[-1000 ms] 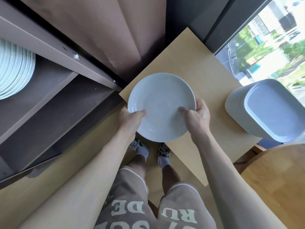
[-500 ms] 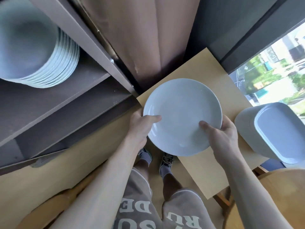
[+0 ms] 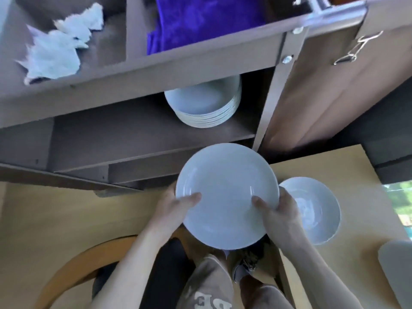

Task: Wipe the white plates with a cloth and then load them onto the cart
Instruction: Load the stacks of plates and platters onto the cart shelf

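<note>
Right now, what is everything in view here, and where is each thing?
held plate: one, white, in both hands, before the cart
plate stack: one, white, on a cart shelf
second plate: one, white, on the table
crumpled cloth: one, white, cart top, left
purple cloth: one, purple, cart top, middle
cart: one, brown, ahead
table: one, pale wood, right
chair: one, wooden, lower left
left hand: one, grips held plate's left rim
right hand: one, grips its right rim

Held plate in front of cart w/ plate stack on shelf behind.
</note>
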### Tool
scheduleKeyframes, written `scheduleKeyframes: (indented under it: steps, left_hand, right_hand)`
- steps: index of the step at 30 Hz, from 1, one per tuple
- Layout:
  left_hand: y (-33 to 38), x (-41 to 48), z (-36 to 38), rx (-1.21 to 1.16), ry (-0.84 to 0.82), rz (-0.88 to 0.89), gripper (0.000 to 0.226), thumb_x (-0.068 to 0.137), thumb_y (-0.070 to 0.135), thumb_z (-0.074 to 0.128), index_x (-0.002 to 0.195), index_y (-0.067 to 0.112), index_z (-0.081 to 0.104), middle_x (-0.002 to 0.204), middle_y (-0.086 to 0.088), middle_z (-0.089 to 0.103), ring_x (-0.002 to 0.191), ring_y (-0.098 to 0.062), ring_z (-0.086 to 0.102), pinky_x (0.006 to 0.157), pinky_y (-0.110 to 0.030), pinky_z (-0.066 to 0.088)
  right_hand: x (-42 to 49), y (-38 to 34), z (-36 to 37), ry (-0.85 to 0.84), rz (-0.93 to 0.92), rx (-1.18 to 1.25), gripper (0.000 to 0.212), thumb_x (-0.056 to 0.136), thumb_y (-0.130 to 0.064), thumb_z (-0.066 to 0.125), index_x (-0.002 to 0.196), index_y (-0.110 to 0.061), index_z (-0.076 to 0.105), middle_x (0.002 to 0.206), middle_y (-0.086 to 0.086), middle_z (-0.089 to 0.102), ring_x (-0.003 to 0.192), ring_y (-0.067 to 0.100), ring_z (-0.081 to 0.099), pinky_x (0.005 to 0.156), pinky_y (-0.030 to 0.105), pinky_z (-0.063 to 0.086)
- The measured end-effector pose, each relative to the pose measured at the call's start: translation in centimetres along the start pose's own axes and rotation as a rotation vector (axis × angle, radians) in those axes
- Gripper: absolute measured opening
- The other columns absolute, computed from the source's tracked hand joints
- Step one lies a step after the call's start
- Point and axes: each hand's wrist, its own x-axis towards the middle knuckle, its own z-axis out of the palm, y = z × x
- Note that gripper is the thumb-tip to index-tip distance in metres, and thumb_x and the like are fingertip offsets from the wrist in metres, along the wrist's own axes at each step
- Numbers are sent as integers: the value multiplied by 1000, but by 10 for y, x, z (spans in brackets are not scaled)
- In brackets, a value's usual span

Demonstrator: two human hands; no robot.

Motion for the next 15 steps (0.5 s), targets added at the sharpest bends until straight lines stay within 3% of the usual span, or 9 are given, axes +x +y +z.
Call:
scheduleKeyframes:
  steps: [2,7,11,13,15]
  left_hand:
    - [-2,-8,-33,-16,67,-6,25,94,24,74,107,46,72,105,15,78,91,-4,74,63,-21,59]
    - [-8,-19,-106,-65,283,-42,17,90,29,79,106,32,76,101,15,79,90,-7,74,66,-24,56]
    - [-4,-4,-153,-136,421,-32,16,89,26,81,103,27,74,92,16,78,95,-12,70,72,-29,52]
    - [2,10,-172,-167,449,-16,20,90,24,80,108,23,73,97,9,79,100,-18,71,77,-35,56]
    - [9,24,-186,-189,440,8,24,91,24,79,114,21,72,103,6,79,103,-19,72,76,-36,58]
  right_hand:
    - [0,-17,30,-85,-46,-47,34,93,-30,68,126,-24,59,103,-11,69,89,7,66,59,21,48]
    - [1,-62,100,-221,-119,-104,42,96,-32,65,135,-23,52,107,-14,62,89,1,59,58,13,42]
    - [14,-99,150,-300,-179,-112,38,94,-22,62,131,-21,52,111,-10,63,95,10,60,65,19,44]
    - [24,-119,170,-305,-216,-146,28,90,-15,59,118,-17,55,101,-12,63,88,7,59,64,20,45]
    - [35,-136,188,-286,-240,-158,26,89,-13,58,115,-12,58,102,-5,66,91,17,63,73,31,52]
